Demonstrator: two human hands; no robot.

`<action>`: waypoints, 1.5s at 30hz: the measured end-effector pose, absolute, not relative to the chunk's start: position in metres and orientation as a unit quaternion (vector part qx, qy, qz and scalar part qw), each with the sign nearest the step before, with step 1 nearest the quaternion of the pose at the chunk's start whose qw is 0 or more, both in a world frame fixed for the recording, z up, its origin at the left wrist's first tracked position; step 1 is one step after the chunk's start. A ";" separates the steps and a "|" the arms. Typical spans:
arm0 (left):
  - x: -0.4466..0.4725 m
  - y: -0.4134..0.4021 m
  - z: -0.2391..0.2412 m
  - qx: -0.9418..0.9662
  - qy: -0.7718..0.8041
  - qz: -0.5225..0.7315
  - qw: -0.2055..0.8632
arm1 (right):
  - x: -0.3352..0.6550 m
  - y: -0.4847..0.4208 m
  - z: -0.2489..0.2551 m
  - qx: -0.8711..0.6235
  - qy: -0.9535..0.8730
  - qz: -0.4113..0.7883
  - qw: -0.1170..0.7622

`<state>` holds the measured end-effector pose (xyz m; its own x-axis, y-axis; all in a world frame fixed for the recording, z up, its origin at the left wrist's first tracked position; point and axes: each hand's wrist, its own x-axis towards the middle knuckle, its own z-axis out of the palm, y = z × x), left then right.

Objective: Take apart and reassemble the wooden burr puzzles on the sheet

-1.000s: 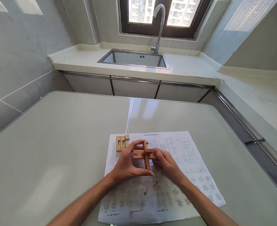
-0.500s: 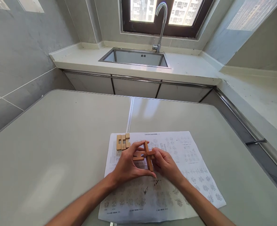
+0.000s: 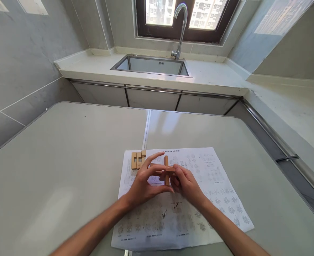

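Note:
Several notched wooden puzzle pieces (image 3: pixel 166 161) are joined in a cross shape above the printed sheet (image 3: pixel 185 227). My left hand (image 3: pixel 142 181) curves around their left side, thumb below and middle finger across them, with its index finger lifted off. From the right, my right hand (image 3: pixel 188 183) pinches the crosswise piece between thumb and fingers. Fingers partly hide the joint and the piece behind it. Beyond my left hand, more notched wooden pieces (image 3: pixel 134 161) lie side by side on the sheet's upper left corner.
The sheet lies on a pale table (image 3: pixel 74 160) with a seam down its middle. Past the far edge is a white counter (image 3: pixel 213 73) with a sink (image 3: pixel 151 65) and a tall faucet (image 3: pixel 183 28) under a window. Another counter (image 3: pixel 293 106) runs along the right.
The joined pieces have turned in my hands, and the long bar now stands more upright. My left index finger has lifted away from the bar's top. The view has shifted slightly.

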<state>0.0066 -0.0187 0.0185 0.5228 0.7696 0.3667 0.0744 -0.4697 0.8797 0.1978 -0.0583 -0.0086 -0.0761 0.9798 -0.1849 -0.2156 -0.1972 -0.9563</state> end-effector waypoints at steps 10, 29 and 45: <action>0.007 -0.020 0.015 0.770 0.269 0.441 0.375 | 0.199 -0.056 -0.010 -0.453 -0.345 0.636 0.521; -0.004 0.002 0.018 0.823 0.343 0.410 0.191 | 0.212 -0.041 -0.005 -0.348 -0.118 0.706 0.606; -0.017 0.019 0.010 0.831 0.452 0.302 0.117 | 0.213 -0.041 -0.003 -0.360 -0.138 0.709 0.591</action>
